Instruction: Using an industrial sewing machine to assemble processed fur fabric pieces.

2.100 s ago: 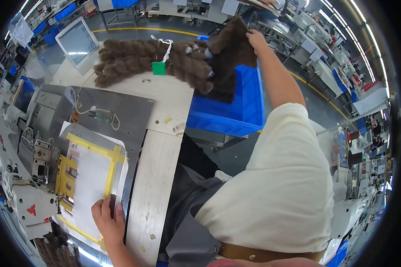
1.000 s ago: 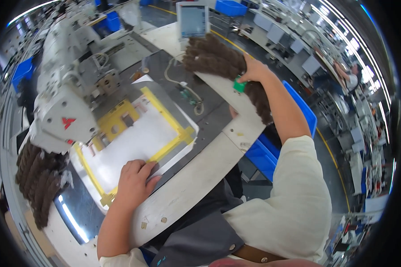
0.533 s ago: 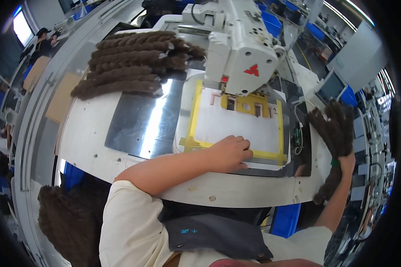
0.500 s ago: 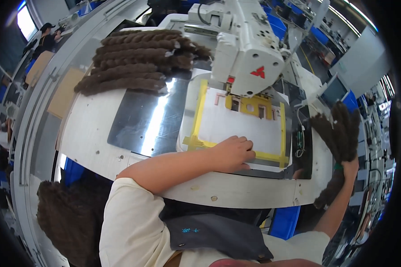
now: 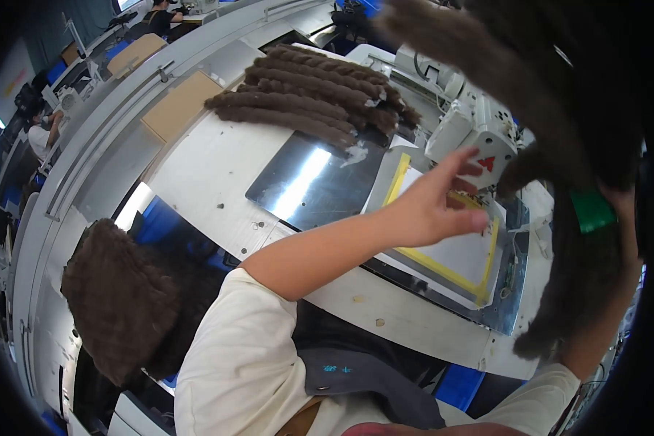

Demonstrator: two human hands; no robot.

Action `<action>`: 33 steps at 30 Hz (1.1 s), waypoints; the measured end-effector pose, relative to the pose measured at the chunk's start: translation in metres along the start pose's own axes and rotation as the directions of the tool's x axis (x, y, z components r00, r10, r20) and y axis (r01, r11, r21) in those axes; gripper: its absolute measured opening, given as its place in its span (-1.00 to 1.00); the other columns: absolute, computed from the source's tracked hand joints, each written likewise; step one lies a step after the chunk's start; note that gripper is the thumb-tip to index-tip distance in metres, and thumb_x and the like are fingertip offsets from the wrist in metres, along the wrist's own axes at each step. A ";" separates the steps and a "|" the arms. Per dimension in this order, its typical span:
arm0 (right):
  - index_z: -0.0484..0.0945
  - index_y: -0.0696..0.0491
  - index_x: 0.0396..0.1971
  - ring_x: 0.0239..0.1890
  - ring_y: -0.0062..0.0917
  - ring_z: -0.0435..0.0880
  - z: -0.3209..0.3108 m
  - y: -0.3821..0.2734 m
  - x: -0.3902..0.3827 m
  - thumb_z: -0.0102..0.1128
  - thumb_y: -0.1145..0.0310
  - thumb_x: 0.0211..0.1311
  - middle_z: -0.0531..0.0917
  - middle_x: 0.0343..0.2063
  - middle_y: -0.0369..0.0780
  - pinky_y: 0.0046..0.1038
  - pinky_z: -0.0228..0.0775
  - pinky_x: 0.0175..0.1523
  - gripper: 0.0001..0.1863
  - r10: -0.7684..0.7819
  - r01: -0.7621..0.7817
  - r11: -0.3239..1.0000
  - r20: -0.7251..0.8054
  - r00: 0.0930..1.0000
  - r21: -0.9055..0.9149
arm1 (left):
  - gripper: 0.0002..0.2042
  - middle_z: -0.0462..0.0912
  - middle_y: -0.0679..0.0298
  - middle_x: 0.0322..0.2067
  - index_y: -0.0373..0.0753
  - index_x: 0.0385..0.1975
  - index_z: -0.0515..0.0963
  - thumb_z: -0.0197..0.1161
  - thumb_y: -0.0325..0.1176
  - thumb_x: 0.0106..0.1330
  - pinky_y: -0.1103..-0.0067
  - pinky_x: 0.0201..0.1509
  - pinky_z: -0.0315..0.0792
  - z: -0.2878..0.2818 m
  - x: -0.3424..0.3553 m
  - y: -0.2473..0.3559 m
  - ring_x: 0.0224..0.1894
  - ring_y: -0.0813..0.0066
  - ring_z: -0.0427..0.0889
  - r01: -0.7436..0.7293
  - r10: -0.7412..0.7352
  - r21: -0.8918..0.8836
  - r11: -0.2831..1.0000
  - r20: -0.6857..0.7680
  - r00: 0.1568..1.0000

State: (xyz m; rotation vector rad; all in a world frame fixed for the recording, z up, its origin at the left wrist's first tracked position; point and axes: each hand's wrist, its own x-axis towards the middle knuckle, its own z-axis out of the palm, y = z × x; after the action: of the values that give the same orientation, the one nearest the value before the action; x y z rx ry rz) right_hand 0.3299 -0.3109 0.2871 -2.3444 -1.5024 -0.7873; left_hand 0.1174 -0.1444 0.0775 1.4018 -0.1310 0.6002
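Note:
My left hand (image 5: 443, 200) is raised over the yellow-taped white sheet (image 5: 450, 265) by the white sewing machine head (image 5: 472, 134), its fingers apart and curved, holding nothing. My right hand (image 5: 618, 211) grips a bundle of dark brown fur strips (image 5: 559, 276) beside its green tag (image 5: 588, 211); the raised bundle fills much of the upper right and hides part of the machine. A pile of brown fur strips (image 5: 294, 98) lies on the tabletop at the upper middle, next to the polished metal plate (image 5: 283, 182).
More brown fur (image 5: 123, 298) rests at the lower left, near blue plastic bins (image 5: 160, 214). A cardboard board (image 5: 182, 109) lies beside a metal rail (image 5: 80, 160). Two people work at machines in the background (image 5: 40, 131), (image 5: 160, 22). The white table edge (image 5: 370, 312) curves before me.
My right hand has lifted the fur bundle from the table's right side up toward the camera. My left hand has risen off the taped sheet. The view has turned toward the left.

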 end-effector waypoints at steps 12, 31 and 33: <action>0.70 0.25 -0.25 -0.08 -0.06 0.76 0.035 -0.302 0.104 0.36 0.13 -0.01 0.75 -0.24 0.14 -0.22 0.57 0.08 -0.53 -0.499 0.284 0.653 0.115 0.859 0.702 | -0.06 0.36 0.19 0.45 -0.18 0.52 0.19 0.16 0.42 0.33 0.21 0.57 0.21 -0.162 -0.072 0.093 0.49 0.22 0.33 -0.372 0.425 0.206 0.905 -0.477 0.769; 0.53 0.06 0.22 0.00 -0.21 0.72 0.275 -0.167 -0.062 0.35 0.17 0.32 0.73 -0.05 -0.09 -0.24 0.56 0.10 -0.47 -0.496 -0.060 0.613 0.443 0.746 0.788 | -0.40 0.64 0.07 0.06 -0.23 0.30 0.44 0.25 0.11 0.48 -0.06 0.17 0.58 -0.278 -0.118 -0.019 0.09 0.06 0.67 -0.211 -0.203 -0.227 0.951 -0.971 0.130; 0.56 0.06 0.19 -0.03 -0.26 0.72 0.256 -0.146 -0.083 0.37 0.19 0.30 0.74 -0.08 -0.11 -0.27 0.56 0.07 -0.50 -0.438 -0.142 0.637 0.508 0.741 0.757 | -0.57 0.70 0.01 -0.08 -0.57 0.08 0.53 0.39 -0.31 0.42 0.24 -0.07 0.71 -0.311 -0.126 -0.027 -0.16 0.15 0.75 -0.244 -0.106 -0.132 0.961 -0.987 0.118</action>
State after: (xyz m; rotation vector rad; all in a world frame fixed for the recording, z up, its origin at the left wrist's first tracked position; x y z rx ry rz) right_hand 0.2503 -0.1878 0.0185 -1.8339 -1.8030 0.7094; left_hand -0.0572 0.1093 -0.0594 0.4310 0.8406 1.4737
